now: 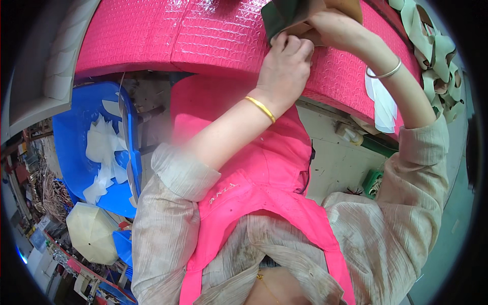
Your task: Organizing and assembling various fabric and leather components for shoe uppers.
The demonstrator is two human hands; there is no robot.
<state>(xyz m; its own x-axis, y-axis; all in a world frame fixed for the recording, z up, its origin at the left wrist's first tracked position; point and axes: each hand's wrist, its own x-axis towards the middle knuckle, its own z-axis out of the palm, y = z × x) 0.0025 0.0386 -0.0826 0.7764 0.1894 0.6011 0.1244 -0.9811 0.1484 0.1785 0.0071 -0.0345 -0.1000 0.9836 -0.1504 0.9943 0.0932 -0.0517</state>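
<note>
At the far edge of the picture, my two hands meet on a folded, leather-like piece [278, 21], dark green on its left and brown on its right. My left hand [287, 66], below a yellow bangle, has its fingers curled in and closed on the piece's near edge. Around the brown part bends my right hand [338, 31], its arm wearing a silver bangle; some of its fingertips are hidden behind the material. The piece is held just over the pink, embossed table cover [218, 38]. Its far end runs out of view.
A blue plastic chair [68, 122] at the left holds white scraps [104, 152]. White sheets [381, 104] hang by the table's right edge. Pale green strips [432, 48] pile up at the far right. A small green basket [373, 183] is low on the right.
</note>
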